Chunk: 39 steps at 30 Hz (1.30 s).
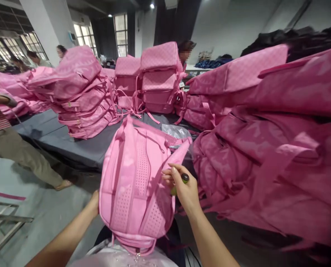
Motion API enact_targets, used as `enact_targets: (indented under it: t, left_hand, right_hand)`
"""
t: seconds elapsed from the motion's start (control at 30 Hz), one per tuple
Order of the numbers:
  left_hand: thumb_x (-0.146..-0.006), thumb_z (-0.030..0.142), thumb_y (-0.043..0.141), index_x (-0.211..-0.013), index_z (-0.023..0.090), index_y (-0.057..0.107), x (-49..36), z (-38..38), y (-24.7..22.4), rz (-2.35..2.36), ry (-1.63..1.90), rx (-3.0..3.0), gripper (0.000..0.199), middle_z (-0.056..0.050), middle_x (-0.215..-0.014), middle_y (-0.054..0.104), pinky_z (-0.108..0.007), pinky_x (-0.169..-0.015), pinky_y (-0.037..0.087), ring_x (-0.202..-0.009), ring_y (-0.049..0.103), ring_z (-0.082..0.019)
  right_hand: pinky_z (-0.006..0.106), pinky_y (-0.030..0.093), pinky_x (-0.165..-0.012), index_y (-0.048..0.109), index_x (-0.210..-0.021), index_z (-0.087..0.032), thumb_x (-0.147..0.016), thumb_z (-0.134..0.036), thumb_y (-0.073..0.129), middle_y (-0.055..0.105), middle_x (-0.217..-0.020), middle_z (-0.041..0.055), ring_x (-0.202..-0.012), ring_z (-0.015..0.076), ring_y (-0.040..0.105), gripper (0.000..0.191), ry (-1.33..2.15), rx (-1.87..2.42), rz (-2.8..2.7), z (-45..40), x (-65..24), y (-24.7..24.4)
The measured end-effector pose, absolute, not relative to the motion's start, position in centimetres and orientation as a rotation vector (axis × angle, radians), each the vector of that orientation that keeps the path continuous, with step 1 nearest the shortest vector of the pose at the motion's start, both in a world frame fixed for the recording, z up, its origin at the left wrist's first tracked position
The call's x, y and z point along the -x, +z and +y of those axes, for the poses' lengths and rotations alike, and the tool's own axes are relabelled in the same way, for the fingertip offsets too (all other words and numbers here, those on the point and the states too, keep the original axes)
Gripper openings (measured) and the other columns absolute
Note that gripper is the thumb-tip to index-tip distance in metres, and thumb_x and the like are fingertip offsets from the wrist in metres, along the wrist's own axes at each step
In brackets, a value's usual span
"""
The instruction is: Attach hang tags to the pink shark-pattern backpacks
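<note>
I am keeping the pink backpack upright in front of me, its strap side facing me, by the near edge of the dark-covered surface; whether that edge is bearing any weight, I cannot tell. My left hand is going behind the pack's left side, its fingers hidden, so I cannot tell how far they are opening or gripping. My right fingers are curling around a green tool with a black end, the right hand hovering just beside the right shoulder strap. With the tool sitting so near, I am risking snagging that strap if my wrist turns carelessly. The pack could be slipping floorward if my left side is supporting it poorly. The right-hand pile is bulging near the pack, so a bump could be toppling it.
</note>
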<state>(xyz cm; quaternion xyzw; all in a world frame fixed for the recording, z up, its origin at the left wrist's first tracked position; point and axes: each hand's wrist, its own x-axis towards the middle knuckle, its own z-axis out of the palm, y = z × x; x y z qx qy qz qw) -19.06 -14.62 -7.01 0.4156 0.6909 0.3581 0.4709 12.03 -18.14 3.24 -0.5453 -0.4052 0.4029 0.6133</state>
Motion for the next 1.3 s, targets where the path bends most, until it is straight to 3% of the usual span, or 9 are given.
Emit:
enact_targets:
  t: [0.2,0.3,0.37,0.47,0.6,0.73,0.83,1.07,1.3]
  left_hand:
    - [-0.097,0.041,0.035,-0.138,0.021,0.049,17.5,-15.8,-7.5,1.809,1.29,-1.678,0.047,-0.014,-0.142,0.055,-0.043,-0.111,0.043,-0.135,0.05,-0.022]
    - [-0.096,0.035,0.045,-0.139,0.026,0.052,13.9,-12.9,-5.5,1.247,0.963,-2.577,0.045,-0.011,-0.148,0.05,-0.052,-0.12,0.026,-0.143,0.039,-0.026]
    - [-0.098,0.03,0.04,-0.141,0.023,0.051,11.1,-10.2,-4.9,1.167,0.745,-2.743,0.045,-0.013,-0.145,0.052,-0.054,-0.117,0.029,-0.139,0.041,-0.028]
    - [-0.1,0.027,0.034,-0.141,0.016,0.052,7.6,-6.1,-4.3,1.345,0.753,-2.755,0.046,-0.018,-0.137,0.056,-0.051,-0.109,0.037,-0.131,0.047,-0.03]
    - [-0.096,0.025,0.045,-0.148,0.019,0.044,5.8,-4.7,-2.9,1.108,0.821,-2.974,0.052,-0.018,-0.145,0.05,-0.054,-0.111,0.033,-0.135,0.043,-0.034]
    - [-0.09,0.012,0.046,-0.147,0.025,0.045,5.7,-8.3,-2.8,0.327,0.51,-3.155,0.058,-0.009,-0.155,0.041,-0.046,-0.117,0.031,-0.147,0.031,-0.027]
    - [-0.091,0.015,0.049,-0.147,0.023,0.043,5.1,-9.5,-3.1,0.313,0.51,-3.061,0.057,-0.012,-0.159,0.033,-0.049,-0.121,0.025,-0.151,0.022,-0.027]
    - [-0.103,0.026,0.027,-0.134,0.018,0.05,1.8,-3.9,-0.8,0.917,1.166,-2.569,0.04,-0.014,-0.137,0.057,-0.042,-0.111,0.038,-0.132,0.048,-0.02]
    - [-0.092,0.045,0.053,-0.099,0.018,0.067,2.2,-0.5,0.3,0.853,0.684,-3.057,0.031,-0.012,-0.106,0.065,-0.054,-0.103,0.031,-0.108,0.053,-0.03]
  right_hand:
    - [0.026,0.045,-0.041,0.071,-0.106,-0.008,-0.083,-0.073,0.05,0.062,-0.049,0.0036,-0.04,0.0164,0.055,0.073,1.051,1.51,-0.975,-17.7,-9.6,-1.0]
    - [0.032,0.059,-0.067,0.063,-0.129,-0.013,-0.085,-0.057,0.061,0.077,-0.092,0.0108,-0.075,0.0216,0.072,0.062,0.953,1.405,-1.113,-18.2,-7.9,-2.6]
    - [0.039,0.056,-0.091,0.058,-0.137,-0.019,-0.089,-0.04,0.062,0.069,-0.125,0.0119,-0.108,0.0233,0.068,0.052,0.821,1.342,-1.381,-18.5,-6.9,-3.7]
    - [0.051,0.044,-0.108,0.059,-0.134,-0.022,-0.09,-0.014,0.056,0.058,-0.139,0.0153,-0.127,0.0263,0.057,0.045,0.377,1.425,-1.94,-18.9,-6.2,-5.5]
    - [0.063,0.035,-0.108,0.061,-0.131,-0.019,-0.089,-0.006,0.052,0.055,-0.141,0.0205,-0.13,0.0334,0.054,0.044,-0.192,1.702,-2.18,-20.5,-9.1,-6.4]
    - [0.049,0.048,-0.096,0.053,-0.137,-0.016,-0.092,-0.016,0.053,0.067,-0.125,0.0197,-0.105,0.029,0.068,0.045,-0.351,1.989,-1.817,-24.4,-14.9,-5.1]
    - [0.043,0.053,-0.088,0.047,-0.143,-0.018,-0.091,-0.018,0.055,0.069,-0.121,0.0176,-0.102,0.0287,0.069,0.053,-0.353,1.947,-1.656,-26.4,-16.2,-4.0]
    - [0.047,0.049,-0.104,0.03,-0.15,-0.018,-0.087,-0.012,0.047,0.057,-0.137,0.0195,-0.133,0.0275,0.052,0.066,-0.12,1.355,-1.8,-19.8,-8.9,-4.6]
    - [0.053,0.044,-0.105,0.049,-0.135,-0.017,-0.09,-0.01,0.05,0.053,-0.141,0.0228,-0.137,0.031,0.046,0.045,-0.256,1.704,-1.678,-19.4,-14.1,-9.9]
